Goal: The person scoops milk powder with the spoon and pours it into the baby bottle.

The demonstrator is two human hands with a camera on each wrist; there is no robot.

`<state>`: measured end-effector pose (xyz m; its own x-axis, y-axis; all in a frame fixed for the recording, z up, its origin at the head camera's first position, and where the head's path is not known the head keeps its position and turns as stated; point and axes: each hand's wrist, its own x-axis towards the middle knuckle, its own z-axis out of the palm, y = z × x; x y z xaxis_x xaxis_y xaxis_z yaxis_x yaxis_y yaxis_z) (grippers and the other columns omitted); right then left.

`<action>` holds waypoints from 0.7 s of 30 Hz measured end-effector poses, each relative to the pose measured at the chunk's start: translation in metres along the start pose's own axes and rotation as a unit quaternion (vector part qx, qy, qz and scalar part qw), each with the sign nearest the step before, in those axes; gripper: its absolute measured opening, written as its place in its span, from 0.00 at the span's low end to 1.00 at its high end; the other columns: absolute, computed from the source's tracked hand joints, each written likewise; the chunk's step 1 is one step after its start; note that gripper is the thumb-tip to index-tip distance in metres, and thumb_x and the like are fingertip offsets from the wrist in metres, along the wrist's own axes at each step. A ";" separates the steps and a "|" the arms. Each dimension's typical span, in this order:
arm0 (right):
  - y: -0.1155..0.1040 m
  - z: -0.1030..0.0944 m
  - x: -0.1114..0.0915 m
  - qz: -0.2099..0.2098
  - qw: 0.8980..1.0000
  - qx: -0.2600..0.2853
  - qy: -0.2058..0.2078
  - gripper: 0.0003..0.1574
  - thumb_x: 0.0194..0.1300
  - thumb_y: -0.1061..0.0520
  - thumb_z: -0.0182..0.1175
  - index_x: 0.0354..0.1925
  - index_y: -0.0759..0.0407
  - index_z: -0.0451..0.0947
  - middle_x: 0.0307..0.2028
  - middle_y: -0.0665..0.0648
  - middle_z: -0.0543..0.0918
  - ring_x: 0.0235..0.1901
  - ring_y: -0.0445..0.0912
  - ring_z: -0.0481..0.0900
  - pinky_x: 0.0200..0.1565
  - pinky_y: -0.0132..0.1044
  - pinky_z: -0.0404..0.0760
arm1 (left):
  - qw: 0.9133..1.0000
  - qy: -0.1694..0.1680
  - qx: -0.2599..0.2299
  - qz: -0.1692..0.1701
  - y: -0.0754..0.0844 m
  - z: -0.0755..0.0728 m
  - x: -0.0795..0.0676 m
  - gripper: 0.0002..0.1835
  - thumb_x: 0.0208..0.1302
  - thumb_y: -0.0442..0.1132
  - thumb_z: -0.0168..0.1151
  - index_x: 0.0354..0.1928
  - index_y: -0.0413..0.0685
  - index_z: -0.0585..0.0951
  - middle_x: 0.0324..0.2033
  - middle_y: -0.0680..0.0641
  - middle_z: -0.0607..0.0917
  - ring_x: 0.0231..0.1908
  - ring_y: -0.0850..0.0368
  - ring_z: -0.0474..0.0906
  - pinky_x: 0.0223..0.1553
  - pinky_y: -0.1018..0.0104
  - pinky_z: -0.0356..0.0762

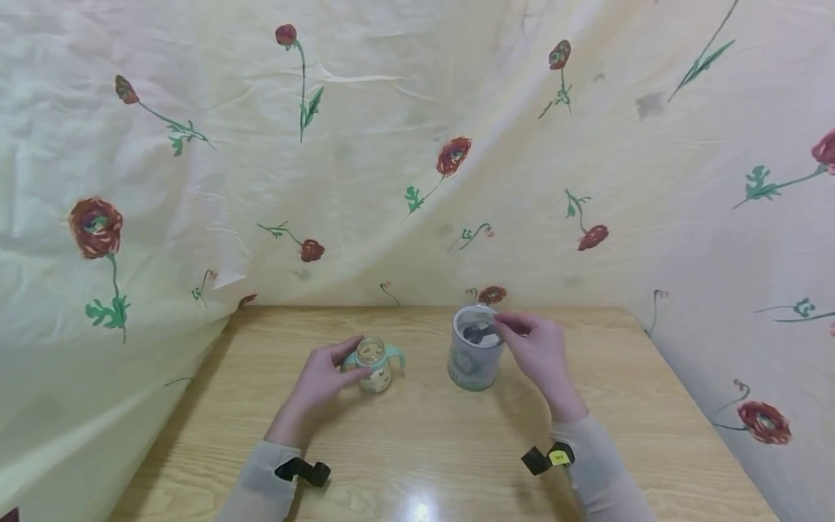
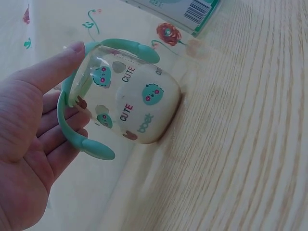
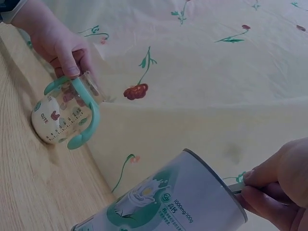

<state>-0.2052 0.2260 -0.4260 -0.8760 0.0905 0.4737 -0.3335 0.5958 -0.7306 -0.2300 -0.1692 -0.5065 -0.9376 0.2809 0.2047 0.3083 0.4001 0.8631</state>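
Observation:
A clear baby bottle with mint-green handles and no lid stands upright on the table. My left hand grips its upper part, thumb on the near side and fingers on the far side. In the left wrist view, the lower part of the bottle looks whitish. To its right stands an open milk powder can, white and green. My right hand pinches the handle of a dark spoon at the can's mouth. In the right wrist view, the can hides the spoon's bowl.
Both things stand toward the back of a light wood table. A cream cloth with red flowers hangs behind the table and along its sides. Each forearm wears a black strap with a small camera.

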 end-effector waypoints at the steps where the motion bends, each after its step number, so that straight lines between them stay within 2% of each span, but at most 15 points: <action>1: 0.000 0.000 0.000 -0.002 1.000 -0.004 -0.001 0.09 0.69 0.60 0.74 0.47 0.62 0.92 0.42 0.59 0.93 0.39 0.50 0.91 0.37 0.21 0.81 | 1.000 -0.001 0.000 -0.001 -0.001 0.000 0.000 0.39 0.63 0.49 0.80 0.74 0.46 0.78 0.70 0.46 0.80 0.71 0.46 0.74 0.73 0.48 0.70; 7: -0.001 0.004 0.003 -0.008 1.000 -0.016 -0.009 0.09 0.68 0.62 0.74 0.46 0.63 0.92 0.41 0.61 0.93 0.40 0.53 0.91 0.38 0.25 0.83 | 1.000 -0.003 -0.003 -0.005 -0.003 0.001 0.000 0.39 0.62 0.50 0.81 0.73 0.48 0.79 0.68 0.45 0.82 0.70 0.46 0.76 0.73 0.47 0.70; 11: -0.004 0.006 0.006 -0.011 0.999 -0.026 -0.035 0.09 0.69 0.63 0.73 0.47 0.64 0.92 0.41 0.62 0.93 0.41 0.55 0.92 0.43 0.40 0.90 | 1.000 -0.004 0.001 -0.013 -0.002 0.002 0.000 0.39 0.62 0.50 0.81 0.72 0.48 0.79 0.67 0.44 0.82 0.69 0.45 0.77 0.73 0.46 0.70; 15: -0.007 0.008 0.011 -0.012 0.996 -0.049 -0.075 0.10 0.70 0.63 0.71 0.48 0.66 0.91 0.43 0.63 0.92 0.43 0.57 0.91 0.46 0.54 0.91 | 1.000 -0.003 0.000 -0.019 0.000 0.003 -0.001 0.38 0.61 0.50 0.82 0.72 0.48 0.80 0.67 0.44 0.82 0.69 0.45 0.77 0.73 0.46 0.70; 21: -0.012 0.013 0.021 -0.023 0.987 -0.105 -0.119 0.09 0.70 0.63 0.70 0.47 0.65 0.91 0.44 0.64 0.92 0.44 0.57 0.91 0.46 0.54 0.91 | 1.000 0.000 0.004 -0.019 0.001 0.002 -0.001 0.37 0.62 0.49 0.82 0.71 0.47 0.80 0.67 0.44 0.83 0.69 0.45 0.77 0.73 0.46 0.70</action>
<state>-0.2236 0.2106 -0.4133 -0.9269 -0.1152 0.3573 -0.3173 0.7492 -0.5814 -0.2287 -0.1674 -0.5066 -0.9485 0.2660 0.1717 0.2740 0.4175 0.8664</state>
